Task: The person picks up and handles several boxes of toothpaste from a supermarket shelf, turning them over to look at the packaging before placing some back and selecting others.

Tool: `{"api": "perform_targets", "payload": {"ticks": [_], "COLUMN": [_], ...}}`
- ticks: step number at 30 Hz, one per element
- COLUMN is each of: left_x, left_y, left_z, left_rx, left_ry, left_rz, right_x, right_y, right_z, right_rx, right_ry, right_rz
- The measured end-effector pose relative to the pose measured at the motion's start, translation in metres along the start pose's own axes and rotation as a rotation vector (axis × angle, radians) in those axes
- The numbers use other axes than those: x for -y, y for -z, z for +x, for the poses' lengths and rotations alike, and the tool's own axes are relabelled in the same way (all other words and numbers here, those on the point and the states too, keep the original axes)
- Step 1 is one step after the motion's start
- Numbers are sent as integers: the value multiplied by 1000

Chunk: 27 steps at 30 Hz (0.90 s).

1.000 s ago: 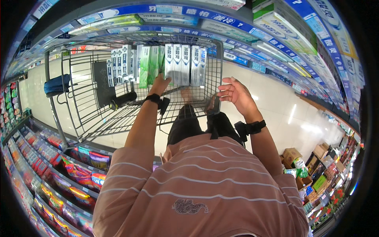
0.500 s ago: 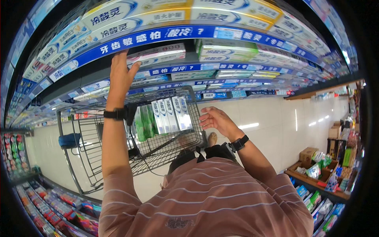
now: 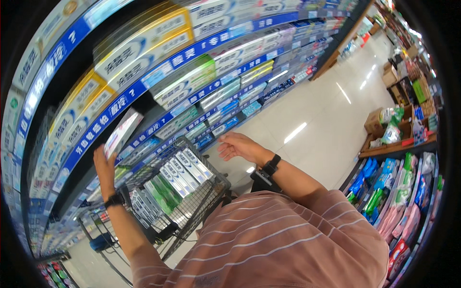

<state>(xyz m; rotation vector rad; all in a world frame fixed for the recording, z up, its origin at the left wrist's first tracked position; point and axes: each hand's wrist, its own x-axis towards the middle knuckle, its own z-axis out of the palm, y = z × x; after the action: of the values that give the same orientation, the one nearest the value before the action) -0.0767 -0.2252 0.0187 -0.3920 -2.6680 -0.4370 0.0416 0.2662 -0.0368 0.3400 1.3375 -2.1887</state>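
My left hand (image 3: 104, 165) is at the lower shelf on the left, its fingers closed on the end of a white and pink toothpaste box (image 3: 123, 132). The box is tilted, its far end still within the shelf opening. Over the floor beside the cart hangs my right hand (image 3: 240, 147), open and holding nothing, with fingers loosely bent. A grey wire shopping cart (image 3: 222, 186) stands below my hands. In it lie white and blue toothpaste boxes (image 3: 185, 169), green boxes (image 3: 165, 193) and greyish boxes (image 3: 142, 205).
Shelves with blue edge strips (image 3: 169, 64) run along the front and left, stacked with white and gold toothpaste boxes (image 3: 144, 45). At the right stand a bin of bagged goods (image 3: 384, 192) and cardboard boxes (image 3: 374, 120). Pale tiled floor (image 3: 307, 113) stretches between.
My view has turned, so shelves and cart look slanted. My left hand has gripped the toothpaste box and drawn it partly out of the shelf. My right hand stays open.
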Motion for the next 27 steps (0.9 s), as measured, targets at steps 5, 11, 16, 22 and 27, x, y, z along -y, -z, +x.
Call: {"api": "perform_targets", "payload": {"ticks": [5, 11, 16, 22, 27], "left_x": [-77, -231, -317, -397, -449], "left_y": [31, 9, -33, -80, -110], "left_z": [-48, -27, 13, 67, 100], "left_rx": [26, 126, 206, 231, 315], "left_ry": [115, -41, -63, -233, -314], "left_rz": [-70, -191, -238, -247, -212], "right_x": [29, 72, 103, 137, 156], "right_y": [1, 18, 72, 164, 218], "right_z": [6, -8, -24, -44, -69], "right_rx": [85, 321, 270, 146, 77], "right_ry": [91, 210, 264, 399, 458], "right_rz": [-9, -86, -16, 95, 128]}}
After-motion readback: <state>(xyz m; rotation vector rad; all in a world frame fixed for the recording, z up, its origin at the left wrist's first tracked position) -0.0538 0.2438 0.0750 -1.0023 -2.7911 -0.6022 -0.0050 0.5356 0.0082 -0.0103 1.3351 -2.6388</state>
